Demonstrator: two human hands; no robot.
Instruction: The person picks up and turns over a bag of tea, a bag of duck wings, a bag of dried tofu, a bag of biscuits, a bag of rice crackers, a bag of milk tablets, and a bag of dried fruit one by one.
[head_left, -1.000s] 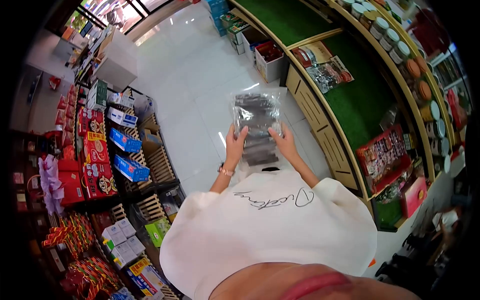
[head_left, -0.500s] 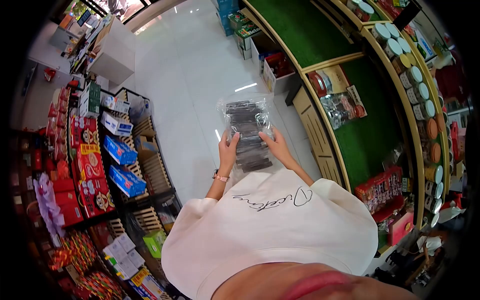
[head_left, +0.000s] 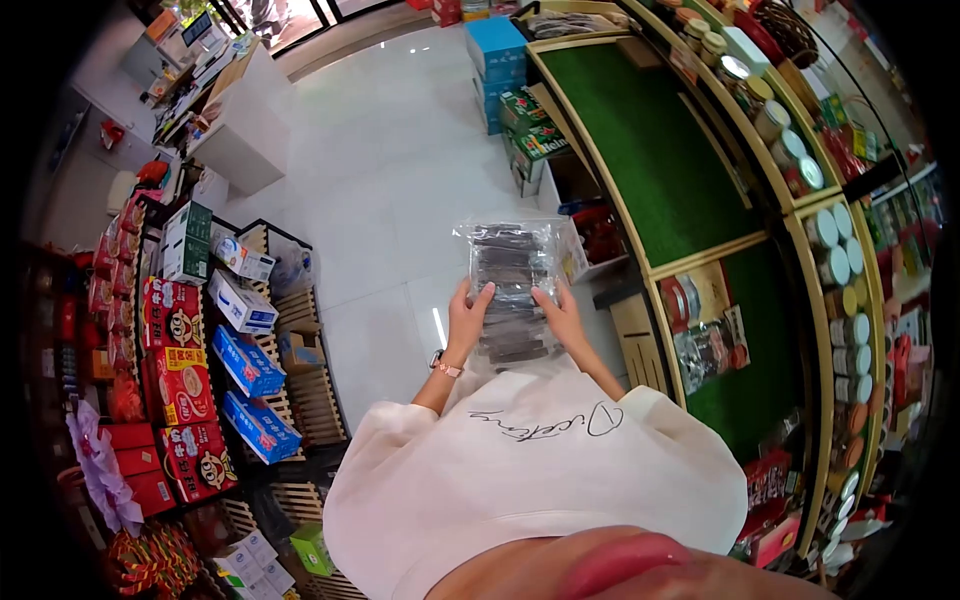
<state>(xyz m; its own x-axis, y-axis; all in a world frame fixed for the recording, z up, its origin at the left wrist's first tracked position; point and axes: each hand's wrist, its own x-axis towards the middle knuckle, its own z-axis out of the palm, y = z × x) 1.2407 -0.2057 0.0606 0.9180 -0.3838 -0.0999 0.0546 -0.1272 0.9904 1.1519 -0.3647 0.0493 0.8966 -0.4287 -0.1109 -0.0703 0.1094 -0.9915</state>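
A clear plastic bag (head_left: 512, 262) of dark, flat strips stacked in rows is held upright in front of my chest. My left hand (head_left: 467, 322) grips its left edge, thumb on the front. On the right edge, my right hand (head_left: 562, 318) holds it the same way. Most fingers of both hands are hidden behind the bag. The bag's lower end reaches down to my white shirt (head_left: 540, 450).
On the right stands a shelf unit with green matting (head_left: 640, 130), bagged goods and jars (head_left: 832, 262). Cartons (head_left: 530, 135) stand on the floor by it. The left rack holds blue boxes (head_left: 250, 362) and red packs (head_left: 180, 375). A white counter (head_left: 240, 130) is at upper left.
The view has shifted, showing more of the far floor and doorway. In the picture the bag and both hands sit slightly lower and to the right. Both hands still hold the bag.
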